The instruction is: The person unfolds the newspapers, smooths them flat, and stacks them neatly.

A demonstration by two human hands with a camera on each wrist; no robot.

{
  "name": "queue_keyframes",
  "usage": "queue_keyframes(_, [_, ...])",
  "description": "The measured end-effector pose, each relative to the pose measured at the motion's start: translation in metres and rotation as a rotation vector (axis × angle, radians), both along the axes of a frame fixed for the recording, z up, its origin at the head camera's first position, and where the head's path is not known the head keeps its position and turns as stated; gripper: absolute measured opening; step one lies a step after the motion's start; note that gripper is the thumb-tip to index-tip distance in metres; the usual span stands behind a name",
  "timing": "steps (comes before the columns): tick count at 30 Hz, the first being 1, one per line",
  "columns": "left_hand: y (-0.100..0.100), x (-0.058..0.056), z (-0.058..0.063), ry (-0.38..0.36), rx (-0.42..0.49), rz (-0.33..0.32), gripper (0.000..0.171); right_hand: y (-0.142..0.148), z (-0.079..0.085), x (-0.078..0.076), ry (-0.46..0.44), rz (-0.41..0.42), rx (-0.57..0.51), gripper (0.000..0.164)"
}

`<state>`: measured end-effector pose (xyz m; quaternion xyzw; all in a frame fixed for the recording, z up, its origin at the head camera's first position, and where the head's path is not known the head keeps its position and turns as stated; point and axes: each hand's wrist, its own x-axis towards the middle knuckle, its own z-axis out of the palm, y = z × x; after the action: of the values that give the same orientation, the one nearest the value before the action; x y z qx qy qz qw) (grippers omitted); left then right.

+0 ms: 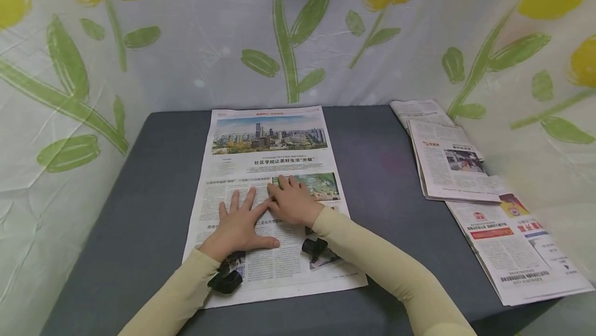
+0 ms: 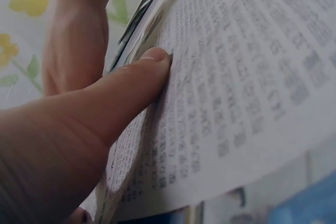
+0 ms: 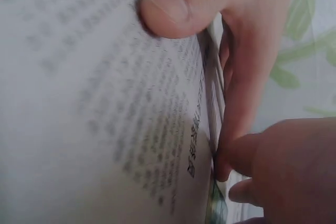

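Observation:
A printed newspaper sheet (image 1: 279,268) with a city photo lies flat on the dark table, spread under both hands. My left hand (image 1: 239,230) rests on its middle with fingers fanned apart and thumb stretched to the right. The left thumb (image 2: 136,74) lies against the printed columns in the left wrist view. Beside it, my right hand (image 1: 293,200) presses on the paper, fingers pointing forward over the lower edge of a green photo (image 1: 321,186). In the right wrist view, fingertips of the right hand (image 3: 294,166) meet the left index finger (image 3: 233,140).
Several folded newspapers overlap along the table's right side, with a colourful one (image 1: 517,253) nearest me and another (image 1: 449,165) behind it. A dark cloth covers the table (image 1: 135,206). Flower-printed sheeting (image 1: 195,41) rises behind it and at both sides.

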<state>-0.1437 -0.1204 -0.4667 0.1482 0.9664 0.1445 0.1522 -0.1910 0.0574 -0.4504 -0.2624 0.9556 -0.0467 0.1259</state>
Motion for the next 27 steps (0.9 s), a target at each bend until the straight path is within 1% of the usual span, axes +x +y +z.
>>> queue_keyframes(4, [-0.008, 0.002, 0.000, 0.008, -0.003, 0.009, 0.110, -0.005, 0.000, 0.005, -0.020, 0.027, 0.011, 0.058])
queue_keyframes(9, [-0.015, 0.004, -0.002, 0.020, 0.005, 0.008, 0.111, -0.013, -0.002, 0.009, -0.027, 0.034, 0.008, 0.070])
queue_keyframes(13, [-0.021, 0.006, -0.003, 0.040, 0.017, 0.003, 0.109, -0.020, -0.004, 0.011, -0.034, 0.039, 0.017, 0.075])
queue_keyframes(21, [-0.031, 0.004, -0.004, 0.072, 0.044, 0.007, 0.108, -0.030, -0.005, 0.007, -0.040, 0.025, 0.012, 0.075])
queue_keyframes(27, [-0.038, 0.003, -0.009, 0.097, 0.069, 0.002, 0.108, -0.032, -0.007, 0.007, -0.056, 0.012, 0.017, 0.075])
